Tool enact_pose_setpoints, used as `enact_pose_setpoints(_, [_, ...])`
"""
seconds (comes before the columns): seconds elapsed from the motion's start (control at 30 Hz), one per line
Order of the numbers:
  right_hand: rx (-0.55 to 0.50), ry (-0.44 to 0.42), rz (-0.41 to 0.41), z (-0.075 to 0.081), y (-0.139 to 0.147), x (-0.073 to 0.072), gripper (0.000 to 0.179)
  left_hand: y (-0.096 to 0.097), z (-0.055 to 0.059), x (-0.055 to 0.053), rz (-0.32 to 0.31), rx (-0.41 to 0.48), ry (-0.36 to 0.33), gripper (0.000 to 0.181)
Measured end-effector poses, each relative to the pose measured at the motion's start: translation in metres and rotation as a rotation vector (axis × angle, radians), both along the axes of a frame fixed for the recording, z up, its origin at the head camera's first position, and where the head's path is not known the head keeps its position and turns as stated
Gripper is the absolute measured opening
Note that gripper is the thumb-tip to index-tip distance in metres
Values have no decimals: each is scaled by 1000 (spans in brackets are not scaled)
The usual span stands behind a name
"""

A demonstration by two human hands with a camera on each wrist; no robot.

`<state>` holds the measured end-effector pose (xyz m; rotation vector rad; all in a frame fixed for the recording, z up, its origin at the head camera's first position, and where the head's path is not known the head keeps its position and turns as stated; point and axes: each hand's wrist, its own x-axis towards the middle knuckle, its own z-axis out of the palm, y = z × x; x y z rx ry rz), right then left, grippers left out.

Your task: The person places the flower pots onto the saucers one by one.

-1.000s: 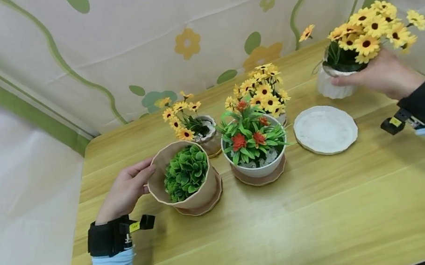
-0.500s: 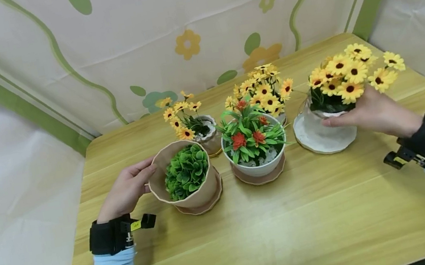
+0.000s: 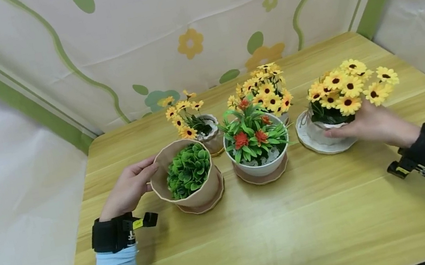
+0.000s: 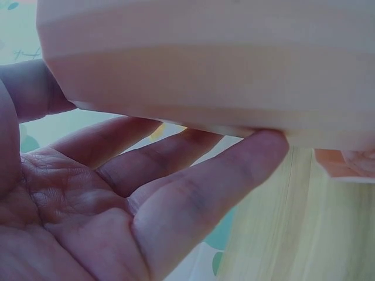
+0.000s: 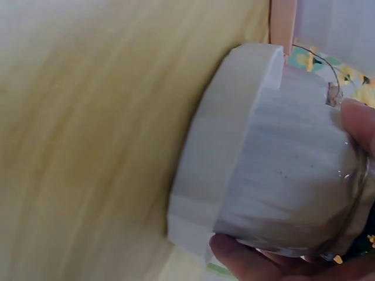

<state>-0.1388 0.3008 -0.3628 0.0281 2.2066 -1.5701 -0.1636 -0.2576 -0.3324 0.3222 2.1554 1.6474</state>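
My left hand (image 3: 128, 187) grips the rim of a beige flowerpot (image 3: 208, 189) with a leafy green plant (image 3: 187, 170) inside. This pot tilts toward the hand over a brown saucer (image 3: 204, 208). In the left wrist view, fingertips (image 4: 269, 143) touch the pot's faceted side. On the right, my right hand (image 3: 375, 125) holds a white ceramic pot (image 5: 293, 170) of yellow daisies (image 3: 347, 85) by its sides. Its base sits within the raised rim of a white saucer (image 5: 220, 140), close over the tabletop. The daisies hide part of the right fingers in the head view.
Between the hands, a white pot (image 3: 262, 170) with red flowers stands on a brown saucer (image 3: 265, 180). Behind it are yellow daisies (image 3: 266, 89), and a small pot (image 3: 212, 142) with yellow flowers stands to their left. A printed curtain (image 3: 145, 16) hangs beyond the table's back edge.
My right hand has carried the white daisy pot left, toward me and down, from behind the white saucer onto it. The left hand and beige pot have stayed in place.
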Motion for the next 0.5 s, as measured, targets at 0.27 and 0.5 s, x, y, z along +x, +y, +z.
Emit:
enact_pose_setpoints(0.27, [284,423,-16,-9,-5,-2,107,-1,-1,-2,-2,0,0,52])
enact_pose_setpoints(0.5, [388,337,66,-2,5,-1,101,1,-4,-3,5,13,1,52])
